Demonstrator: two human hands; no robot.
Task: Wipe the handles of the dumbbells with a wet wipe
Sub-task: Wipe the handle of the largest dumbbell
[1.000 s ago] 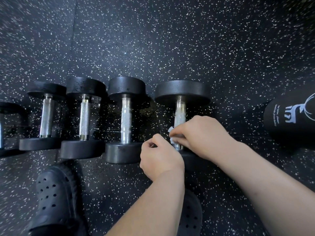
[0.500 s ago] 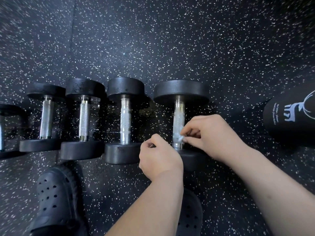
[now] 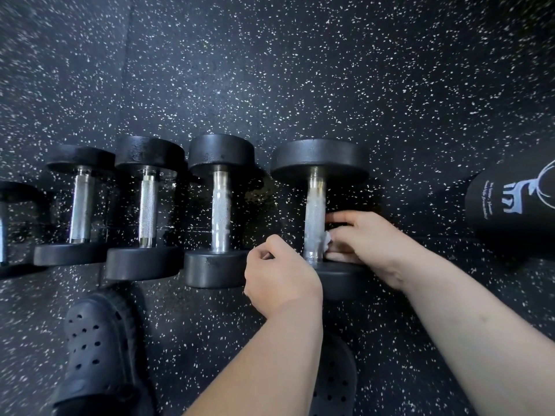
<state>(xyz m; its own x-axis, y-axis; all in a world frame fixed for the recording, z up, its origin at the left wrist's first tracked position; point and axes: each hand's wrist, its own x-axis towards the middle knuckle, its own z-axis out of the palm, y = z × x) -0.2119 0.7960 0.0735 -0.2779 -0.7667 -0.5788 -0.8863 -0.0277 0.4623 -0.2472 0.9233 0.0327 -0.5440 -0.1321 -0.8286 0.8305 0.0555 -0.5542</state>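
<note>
Several black dumbbells with knurled steel handles lie in a row on the speckled rubber floor. My right hand (image 3: 365, 240) pinches a small white wet wipe (image 3: 327, 240) against the right side of the handle of the rightmost dumbbell (image 3: 314, 214), near its lower end. My left hand (image 3: 280, 276) is a closed fist resting on that dumbbell's near weight head, at its left edge; whether it grips the head I cannot tell. Left of it lie a third dumbbell (image 3: 220, 211), a second (image 3: 147, 205) and a first (image 3: 81, 205).
A black cylinder with white print (image 3: 510, 211) lies at the right edge. A black perforated clog (image 3: 99, 352) stands at lower left, and another clog (image 3: 333, 382) shows under my left forearm. Part of one more dumbbell (image 3: 9, 223) is at the far left.
My right hand has slid with the wipe from over the handle's front to its right side, lower down. The left fist has stayed in place.
</note>
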